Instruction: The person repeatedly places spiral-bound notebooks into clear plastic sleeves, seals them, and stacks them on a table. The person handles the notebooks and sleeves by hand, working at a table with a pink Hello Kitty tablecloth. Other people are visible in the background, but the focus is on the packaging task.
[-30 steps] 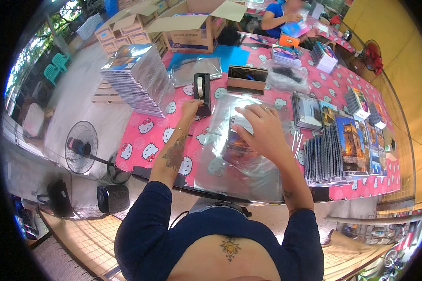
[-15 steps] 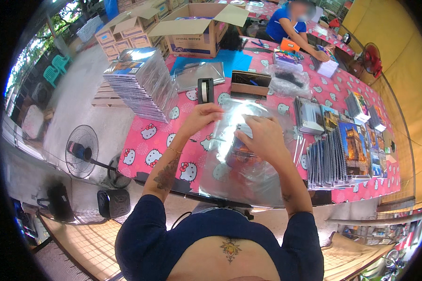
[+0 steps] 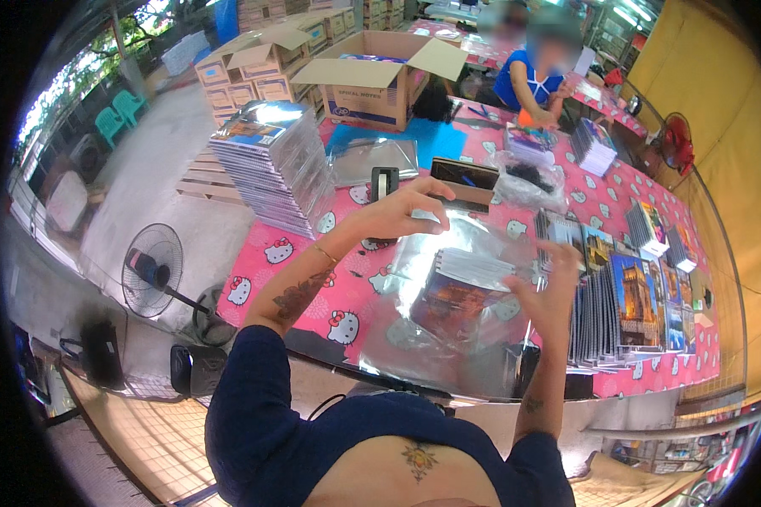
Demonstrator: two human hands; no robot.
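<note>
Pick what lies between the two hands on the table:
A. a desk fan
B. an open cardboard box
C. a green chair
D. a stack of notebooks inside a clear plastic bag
D: the notebooks sit in a shiny clear bag, with the left hand and right hand raised on either side of them.

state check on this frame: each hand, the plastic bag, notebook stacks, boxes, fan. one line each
left hand: raised, fingers spread, at the bag's top edge
right hand: raised, open, at the bag's right side
clear plastic bag: lying on the table, a stack of notebooks inside
stack of notebooks: inside the bag
wrapped notebook pile: tall, leaning
cardboard box: flaps open
floor fan: upright; spinning or not, cannot tell
</note>
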